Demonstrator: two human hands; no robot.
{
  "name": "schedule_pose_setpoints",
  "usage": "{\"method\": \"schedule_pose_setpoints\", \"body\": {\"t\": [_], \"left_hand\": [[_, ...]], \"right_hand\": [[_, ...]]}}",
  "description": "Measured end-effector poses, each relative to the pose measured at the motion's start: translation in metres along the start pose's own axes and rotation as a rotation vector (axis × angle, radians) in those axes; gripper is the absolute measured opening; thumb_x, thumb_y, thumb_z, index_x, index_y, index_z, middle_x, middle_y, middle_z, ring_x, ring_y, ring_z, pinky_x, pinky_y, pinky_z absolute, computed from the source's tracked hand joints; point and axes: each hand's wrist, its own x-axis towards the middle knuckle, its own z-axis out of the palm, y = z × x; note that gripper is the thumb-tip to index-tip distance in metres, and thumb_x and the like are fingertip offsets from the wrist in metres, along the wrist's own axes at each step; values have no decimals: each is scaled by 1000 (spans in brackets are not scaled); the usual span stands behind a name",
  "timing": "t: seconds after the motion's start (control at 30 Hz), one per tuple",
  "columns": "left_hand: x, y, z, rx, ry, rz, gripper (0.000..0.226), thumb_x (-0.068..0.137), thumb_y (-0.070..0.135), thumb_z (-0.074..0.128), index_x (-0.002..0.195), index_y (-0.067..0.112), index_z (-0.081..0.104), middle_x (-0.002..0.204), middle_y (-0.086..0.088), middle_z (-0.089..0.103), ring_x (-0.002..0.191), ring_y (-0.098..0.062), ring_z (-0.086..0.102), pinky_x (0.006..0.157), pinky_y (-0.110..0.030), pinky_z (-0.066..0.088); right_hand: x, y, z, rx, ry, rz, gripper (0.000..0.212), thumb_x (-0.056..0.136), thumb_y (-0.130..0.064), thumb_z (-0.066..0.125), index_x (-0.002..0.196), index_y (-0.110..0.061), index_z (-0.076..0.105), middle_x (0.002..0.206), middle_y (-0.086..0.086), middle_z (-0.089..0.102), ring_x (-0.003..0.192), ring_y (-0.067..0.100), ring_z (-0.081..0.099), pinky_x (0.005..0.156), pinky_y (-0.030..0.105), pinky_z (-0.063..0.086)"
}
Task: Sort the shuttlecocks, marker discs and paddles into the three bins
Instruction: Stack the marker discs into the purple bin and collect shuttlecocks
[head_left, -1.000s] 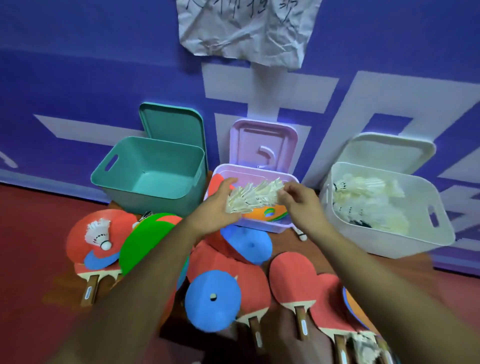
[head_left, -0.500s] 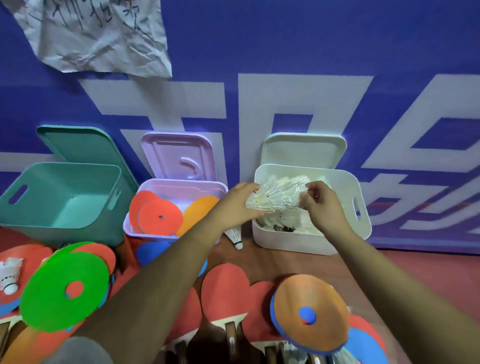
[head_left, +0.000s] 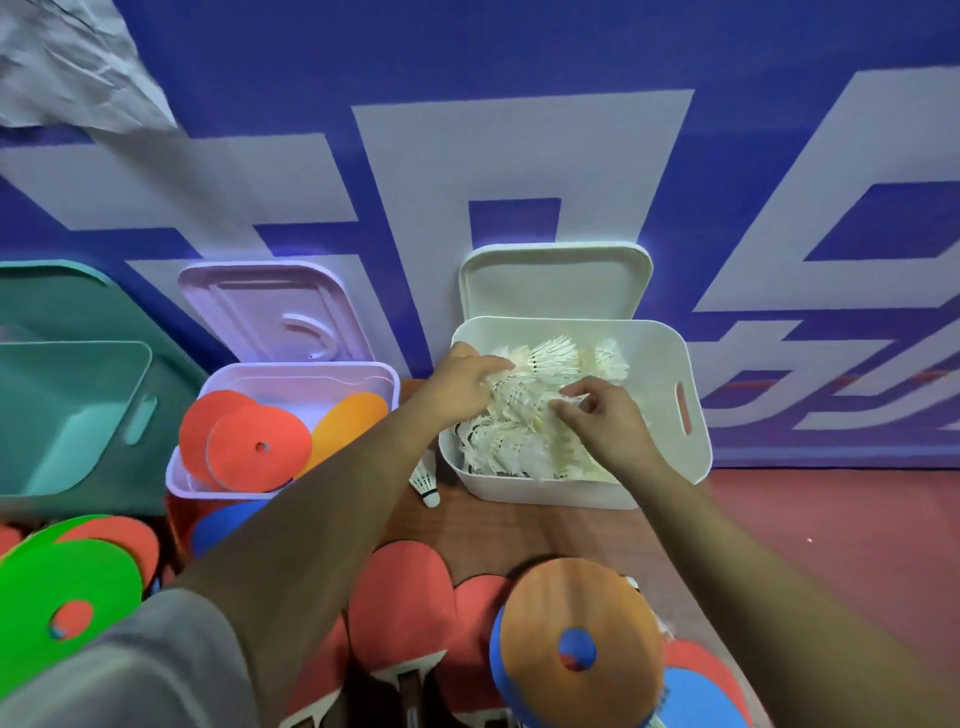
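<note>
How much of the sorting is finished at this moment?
Done: many shuttlecocks lie in the white bin, several discs in the pink bin. In hand: both hands, left hand and right hand, are over the white bin among shuttlecocks. Left: the teal bin holds nothing visible; paddles, a green disc and one shuttlecock remain outside.

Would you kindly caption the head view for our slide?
Both bare hands, left and right, settle feathered white shuttlecocks into the white plastic bin.
</note>
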Motion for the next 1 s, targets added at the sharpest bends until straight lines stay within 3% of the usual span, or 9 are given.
{"method": "schedule_pose_setpoints", "body": {"t": [0.1,0.17,0.27,0.43,0.6,0.67,0.8,0.87,1.0], "left_hand": [[-1,-1,1,-187,62,-105,36,95,17,53,128,26,62,122,-4,48,95,-10,55,69,1,38],[-9,-4,3,-118,44,-84,43,96,39,54,138,29,52,120,2,39,97,-6,51,88,-7,39],[-15,-11,14,61,4,-49,48,96,47,49,140,29,47,119,2,30,111,-12,45,107,-26,34],[-12,3,12,128,11,-42,44,98,46,45,137,25,48,127,-8,37,120,-23,44,105,-31,35],[-48,5,-34,-24,200,30,34,95,29,57,128,21,56,111,-2,49,89,-14,56,94,-26,43],[-73,-4,-53,-65,291,34,27,94,21,59,120,16,61,104,-3,51,82,-14,56,86,-19,42],[-135,-35,-79,-111,410,-30,20,91,11,57,108,15,67,100,0,60,79,-14,59,81,-20,44],[-169,-58,-79,-132,451,-77,18,90,5,57,103,10,68,100,-3,64,77,-16,60,79,-19,45],[-237,-111,-63,-242,386,-229,13,89,3,58,94,12,66,89,-3,66,74,2,59,70,-9,43]], "right_hand": [[4,6,5,-113,45,-121,20,84,-26,71,104,-24,67,100,5,50,84,18,59,88,30,48],[8,9,9,-149,65,-170,28,88,-23,68,115,-22,63,110,6,50,93,21,60,92,33,47],[14,16,16,-185,124,-182,27,91,-18,64,118,-16,61,115,7,56,99,23,60,89,34,48],[18,16,17,-248,88,-147,28,97,-17,49,121,-10,63,120,14,61,110,30,59,93,34,44],[-2,-30,2,-271,170,-282,38,93,-27,53,128,-10,57,126,11,58,121,26,51,106,36,38],[-18,-56,6,-219,147,-329,37,92,-28,54,125,-12,58,125,7,57,117,24,52,104,36,39],[-59,-96,40,-132,47,-475,28,91,-23,56,116,-13,61,114,4,58,108,16,53,93,23,38],[-81,-104,70,-111,-51,-532,22,88,-21,56,107,-12,62,104,5,59,98,15,53,86,25,40],[-116,-96,135,-109,-192,-497,10,85,-14,59,95,-12,62,90,5,60,82,17,56,76,32,45]]}}
